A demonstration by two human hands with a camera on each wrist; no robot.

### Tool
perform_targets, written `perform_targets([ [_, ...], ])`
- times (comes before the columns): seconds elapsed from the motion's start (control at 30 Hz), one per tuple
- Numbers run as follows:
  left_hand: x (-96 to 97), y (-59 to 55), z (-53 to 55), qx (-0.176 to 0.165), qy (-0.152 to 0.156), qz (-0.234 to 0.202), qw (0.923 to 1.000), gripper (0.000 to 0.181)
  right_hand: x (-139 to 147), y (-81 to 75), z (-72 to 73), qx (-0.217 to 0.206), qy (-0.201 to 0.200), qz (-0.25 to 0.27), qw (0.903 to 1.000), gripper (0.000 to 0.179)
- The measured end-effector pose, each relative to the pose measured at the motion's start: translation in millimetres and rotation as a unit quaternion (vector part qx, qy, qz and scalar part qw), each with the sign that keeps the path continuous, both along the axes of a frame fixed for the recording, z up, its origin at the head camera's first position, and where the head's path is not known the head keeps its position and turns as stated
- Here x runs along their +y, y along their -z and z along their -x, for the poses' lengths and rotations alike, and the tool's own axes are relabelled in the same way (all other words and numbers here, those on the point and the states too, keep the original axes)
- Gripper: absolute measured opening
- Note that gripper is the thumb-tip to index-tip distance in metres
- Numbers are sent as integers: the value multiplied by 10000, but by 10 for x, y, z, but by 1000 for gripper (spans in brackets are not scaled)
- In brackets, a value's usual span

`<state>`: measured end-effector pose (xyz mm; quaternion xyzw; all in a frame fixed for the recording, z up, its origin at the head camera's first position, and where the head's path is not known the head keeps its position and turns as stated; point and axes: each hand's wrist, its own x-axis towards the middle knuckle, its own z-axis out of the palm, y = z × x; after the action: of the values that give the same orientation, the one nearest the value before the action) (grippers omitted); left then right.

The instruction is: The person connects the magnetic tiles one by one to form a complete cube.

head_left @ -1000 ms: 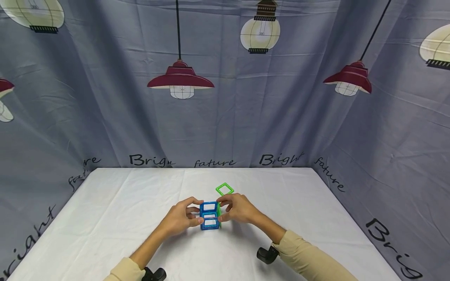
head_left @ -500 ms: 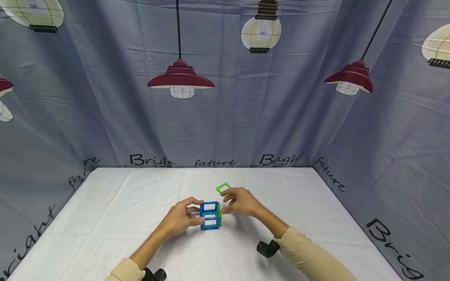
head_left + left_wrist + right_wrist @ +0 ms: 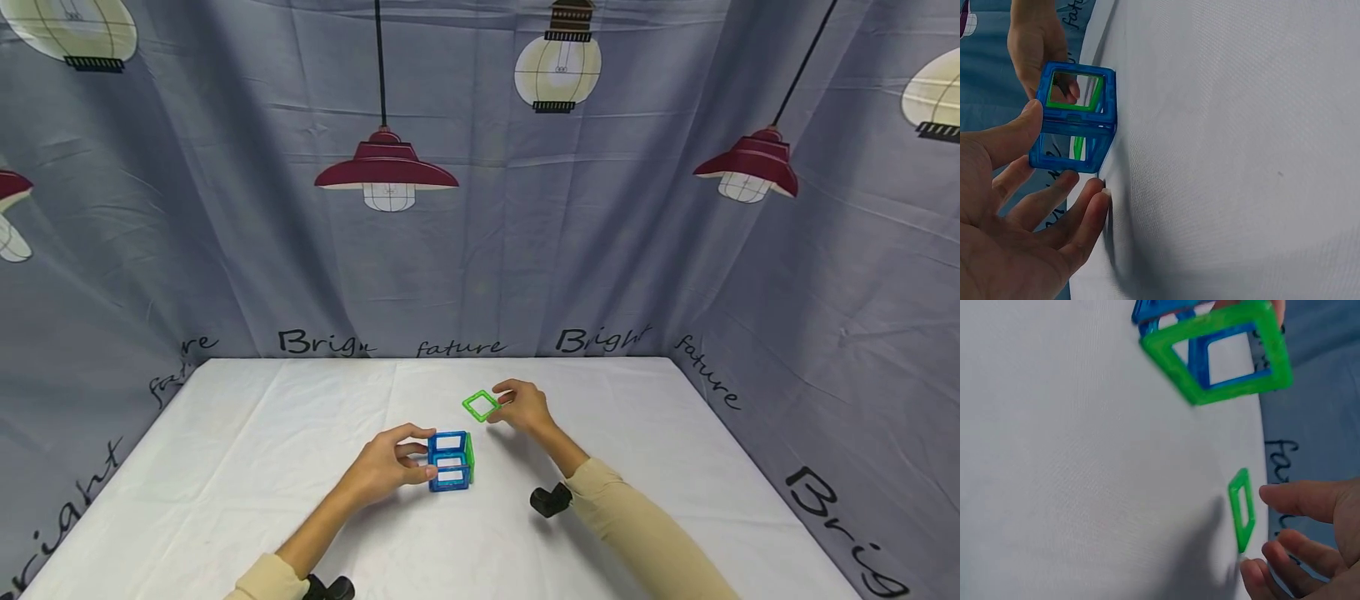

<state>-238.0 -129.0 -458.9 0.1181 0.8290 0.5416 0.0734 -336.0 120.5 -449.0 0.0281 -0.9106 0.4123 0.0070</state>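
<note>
A small box of blue magnetic tiles [image 3: 448, 454], made of square open frames, stands on the table in the head view. A green square tile [image 3: 1244, 391] forms its right side. My left hand [image 3: 381, 464] holds the box from the left, with thumb and fingers at its edges. Beyond the box, a loose green square tile [image 3: 472, 398] lies flat on the cloth. My right hand [image 3: 522, 407] is at that tile's right corner, thumb and fingers spread apart. In the right wrist view, the fingertips [image 3: 1247, 567] are right at one end of the loose tile.
White cloth covers the table [image 3: 637, 442]. Behind and beside it hangs a grey-blue curtain [image 3: 480, 275] printed with lamps and lettering. Black wrist cameras sit at both sleeves, the right one [image 3: 551, 500] low over the cloth.
My right hand has let go of the box's green side and moved away, up and right, to the loose green tile. The left hand keeps holding the box in place.
</note>
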Motion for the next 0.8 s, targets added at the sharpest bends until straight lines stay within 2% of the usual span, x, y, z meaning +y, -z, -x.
perform_targets([
  [0.2, -4, -6, -6, 50, 16, -11, 10000, 56, -54, 121, 107, -165, 366, -146, 9991, 61],
  [0.3, -7, 2, -8, 9, 21, -41, 10000, 56, -84, 182, 128, -182, 282, -371, 9987, 65],
  [0.47, -17, 26, -11, -35, 41, -130, 9999, 56, -152, 257, 116, 94, 61, -809, 9967, 65],
  [0.6, -12, 34, -2, -43, 32, -199, 9998, 57, -190, 236, 85, 223, 12, -999, 9947, 59],
  [0.8, -7, 30, 1, -46, 51, -139, 9999, 58, -148, 133, 8, 20, 6, -966, 9953, 50],
])
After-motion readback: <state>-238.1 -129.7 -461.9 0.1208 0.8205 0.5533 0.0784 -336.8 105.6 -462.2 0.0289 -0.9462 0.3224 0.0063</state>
